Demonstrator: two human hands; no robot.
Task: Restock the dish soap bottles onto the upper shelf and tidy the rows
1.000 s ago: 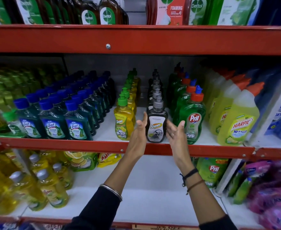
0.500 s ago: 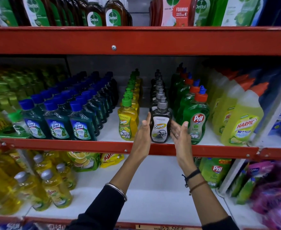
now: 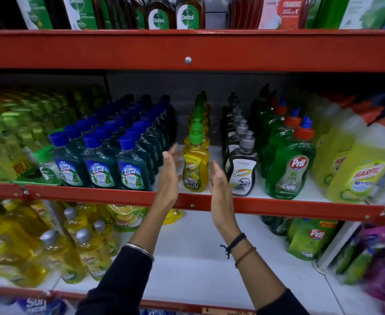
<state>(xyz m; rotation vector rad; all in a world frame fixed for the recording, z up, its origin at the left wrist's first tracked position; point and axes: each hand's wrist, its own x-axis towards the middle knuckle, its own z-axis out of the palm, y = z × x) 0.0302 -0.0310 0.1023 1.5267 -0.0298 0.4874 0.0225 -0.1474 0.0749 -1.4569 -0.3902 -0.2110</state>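
Note:
On the middle shelf a row of yellow Super dish soap bottles with green pumps runs front to back. To its right stands a row of dark Super bottles with grey pumps. My left hand is flat and open just left of the front yellow bottle. On that bottle's other side my right hand is open too, between the yellow and dark rows. Neither hand grips a bottle; whether the palms touch the yellow one is unclear.
Blue-capped Lizol bottles fill the shelf to the left, green Pril bottles and yellow Harpic bottles to the right. The lower shelf holds yellow bottles at left and Pril pouches at right. Dettol bottles stand above.
Both hands have shifted left, from flanking the front dark Super bottle to flanking the front yellow Super bottle. The view has moved closer to the shelf.

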